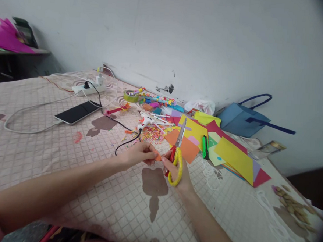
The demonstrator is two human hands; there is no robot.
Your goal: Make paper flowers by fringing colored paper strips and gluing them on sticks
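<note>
Between the fingers of my left hand (144, 153) is a small piece of orange paper (158, 157). My right hand (181, 174) holds a pair of scissors (178, 151) with one yellow and one red handle, the blades pointing up and away from me. The right fingertips meet the orange paper's other end. Just beyond my hands lie a larger orange sheet (186, 146) and a heap of tiny coloured paper scraps (152, 134). A white glue gun (145, 120) rests at the heap's far side.
Coloured sheets (235, 157), a green cutter (205, 147) and white cord (211, 174) lie to the right. A blue bag (243, 119) stands by the wall. Leftward are a tablet-like device (78, 112), a power strip (89, 89) and loose cables. Green tape (130, 95) sits at the back.
</note>
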